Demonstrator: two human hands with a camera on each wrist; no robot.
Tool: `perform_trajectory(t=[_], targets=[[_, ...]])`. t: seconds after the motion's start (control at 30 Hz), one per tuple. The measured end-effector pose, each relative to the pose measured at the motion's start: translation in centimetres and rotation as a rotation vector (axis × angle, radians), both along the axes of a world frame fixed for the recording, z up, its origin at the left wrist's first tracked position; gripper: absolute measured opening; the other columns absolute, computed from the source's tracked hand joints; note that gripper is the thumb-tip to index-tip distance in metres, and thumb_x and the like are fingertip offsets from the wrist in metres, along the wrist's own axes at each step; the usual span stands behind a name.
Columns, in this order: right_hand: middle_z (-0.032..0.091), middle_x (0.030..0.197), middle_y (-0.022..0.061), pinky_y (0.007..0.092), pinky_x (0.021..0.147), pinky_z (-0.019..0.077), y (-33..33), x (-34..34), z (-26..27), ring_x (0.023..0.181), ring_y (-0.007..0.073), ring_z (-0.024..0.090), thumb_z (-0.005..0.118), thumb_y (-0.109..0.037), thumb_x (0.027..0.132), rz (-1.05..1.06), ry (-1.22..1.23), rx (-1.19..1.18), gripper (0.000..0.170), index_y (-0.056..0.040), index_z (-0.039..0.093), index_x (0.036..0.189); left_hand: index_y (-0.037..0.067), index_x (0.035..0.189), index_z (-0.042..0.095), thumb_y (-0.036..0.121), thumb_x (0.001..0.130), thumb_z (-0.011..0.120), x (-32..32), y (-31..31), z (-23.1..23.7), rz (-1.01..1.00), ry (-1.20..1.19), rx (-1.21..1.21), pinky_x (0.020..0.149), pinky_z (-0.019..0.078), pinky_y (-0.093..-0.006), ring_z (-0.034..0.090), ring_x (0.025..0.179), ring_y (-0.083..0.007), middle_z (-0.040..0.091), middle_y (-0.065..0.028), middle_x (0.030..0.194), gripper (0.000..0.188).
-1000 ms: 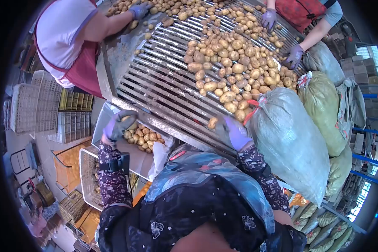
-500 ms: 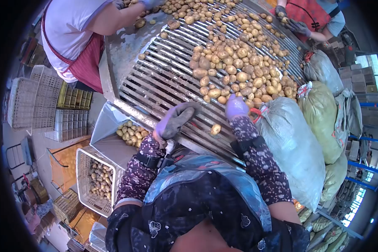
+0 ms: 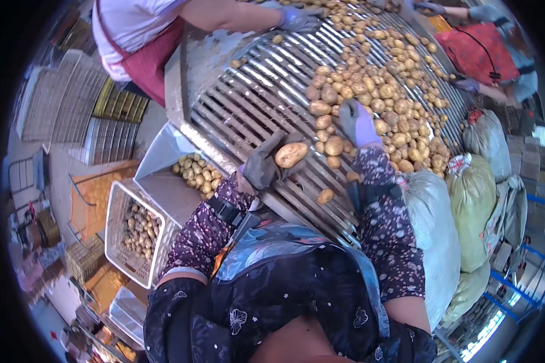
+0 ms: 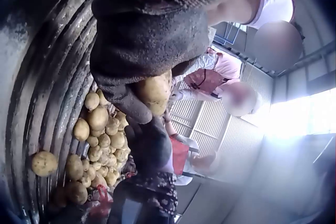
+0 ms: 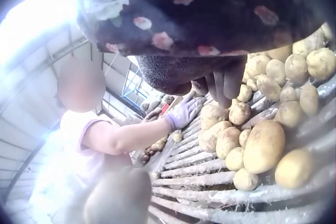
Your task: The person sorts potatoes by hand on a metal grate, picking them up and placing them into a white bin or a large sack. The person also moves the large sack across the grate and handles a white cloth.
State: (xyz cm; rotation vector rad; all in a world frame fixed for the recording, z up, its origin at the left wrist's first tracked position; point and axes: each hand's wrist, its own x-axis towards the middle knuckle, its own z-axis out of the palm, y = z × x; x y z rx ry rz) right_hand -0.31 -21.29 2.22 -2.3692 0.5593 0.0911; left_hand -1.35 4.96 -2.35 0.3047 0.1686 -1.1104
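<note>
My left hand (image 3: 262,164), in a dark-palmed glove, grips a large potato (image 3: 290,155) above the slatted rack (image 3: 236,103). In the left wrist view its fingers (image 4: 126,100) curl against that potato (image 4: 155,94). My right hand (image 3: 358,123) is over the near left side of the potato pile (image 3: 399,112). The right wrist view shows this hand (image 5: 181,74) with loosely bent fingers (image 5: 226,85) hanging down at the potatoes (image 5: 228,142); no potato shows in its grasp. A small potato (image 3: 325,196) lies apart on the slats, between my forearms.
A grey-lined bin (image 3: 172,181) of potatoes and a white crate (image 3: 110,233) of smaller ones stand at the left. Filled sacks (image 3: 433,230) line the right. Across the rack, a person's gloved hand (image 3: 300,19) reaches over the slats; another person in a red apron (image 3: 481,54) is at far right.
My left hand has moved from the bin to the rack and now holds a potato. My right hand has moved forward from the near edge to the pile. The other workers' hands have shifted.
</note>
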Motion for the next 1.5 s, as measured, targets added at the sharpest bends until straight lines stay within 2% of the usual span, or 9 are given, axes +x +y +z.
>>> perform_trajectory(t=[0.2,0.47,0.67,0.8,0.87,0.97,1.2,1.4,1.5], targets=[[0.064,0.112,0.0233,0.0428,0.094,0.0471,-0.8,6.3,-4.1,0.107,0.0371,0.061,0.051,-0.033,0.09,0.341,0.009,-0.497,0.043,-0.004,0.058,0.12,-0.006,0.135,0.04,0.045,0.099,0.041,0.1,0.9,2.4,0.211,-0.005,0.047,0.1,0.0471,-0.044,0.053,0.121,-0.03,0.048,-0.0215,0.136,0.063],[0.061,0.119,0.0216,0.0398,0.096,0.0462,1.1,5.5,-3.4,0.112,0.0329,0.059,0.064,-0.042,0.081,0.309,0.422,-0.277,0.06,-0.0011,0.053,0.124,-0.004,0.119,0.056,0.029,0.095,0.054,0.3,11.2,4.9,0.19,-0.565,0.394,0.085,0.0556,-0.034,0.065,0.101,-0.0296,0.061,-0.0212,0.121,0.041],[0.062,0.115,0.0177,0.0315,0.077,0.0541,4.1,0.8,1.3,0.095,0.0226,0.065,0.058,-0.042,0.091,0.076,0.24,1.144,0.053,-0.0063,0.051,0.129,-0.003,0.129,0.052,0.023,0.096,0.057,0.3,21.4,4.0,0.2,-0.894,1.239,0.101,0.0397,-0.0297,0.053,0.114,-0.0155,0.059,-0.0094,0.123,0.042],[0.063,0.108,0.0122,0.025,0.063,0.0537,7.5,-1.4,2.9,0.08,0.0183,0.066,0.052,-0.05,0.094,0.124,0.257,1.426,0.055,-0.0041,0.053,0.124,-0.002,0.134,0.046,0.016,0.091,0.062,-0.9,15.0,7.6,0.303,-0.868,0.919,0.1,0.0409,-0.0304,0.054,0.115,-0.0163,0.058,-0.0134,0.125,0.049],[0.064,0.111,0.012,0.0231,0.059,0.0508,9.6,-1.5,3.9,0.077,0.0149,0.066,0.044,-0.055,0.096,0.205,0.382,1.239,0.061,-0.0066,0.047,0.132,-0.002,0.138,0.041,0.014,0.088,0.066,-1.4,11.7,6.4,0.289,-1.337,1.052,0.101,0.0406,-0.0313,0.053,0.117,-0.0178,0.055,-0.0154,0.129,0.058],[0.062,0.107,0.0116,0.0224,0.059,0.0505,13.7,-3.9,6.1,0.086,0.0192,0.067,0.046,-0.058,0.094,0.224,0.353,1.238,0.065,-0.0008,0.051,0.125,-0.002,0.136,0.042,0.013,0.085,0.07,-2.6,8.1,7.0,0.408,-1.069,0.555,0.101,0.0403,-0.0307,0.051,0.117,-0.016,0.054,-0.0103,0.127,0.061],[0.058,0.121,0.0202,0.0316,0.08,0.0528,13.4,-6.0,5.8,0.099,0.0255,0.064,0.033,-0.032,0.104,0.295,0.307,1.352,0.05,0.0069,0.039,0.134,0.001,0.122,0.058,0.009,0.079,0.075,-4.5,11.4,7.6,0.514,-0.992,0.72,0.095,0.0448,-0.0284,0.056,0.106,-0.0129,0.061,-0.0048,0.115,0.046],[0.063,0.117,0.0095,0.0296,0.081,0.0517,11.5,-8.6,0.5,0.096,0.0178,0.065,0.058,-0.037,0.095,0.274,0.339,1.073,0.053,-0.0013,0.048,0.133,0.003,0.123,0.059,0.006,0.08,0.074,-5.8,23.3,5.5,0.425,-0.78,0.887,0.094,0.0465,-0.0247,0.057,0.104,-0.0114,0.061,-0.0035,0.114,0.046],[0.063,0.118,0.0098,0.0282,0.08,0.0507,10.1,-9.7,-1.4,0.097,0.0144,0.063,0.058,-0.03,0.096,0.275,0.421,0.97,0.047,-0.0018,0.049,0.132,0.003,0.128,0.056,-0.005,0.081,0.062,-6.9,36.3,0.7,0.269,-0.933,1.429,0.092,0.0468,-0.0287,0.058,0.105,-0.0163,0.064,-0.0066,0.113,0.048]])
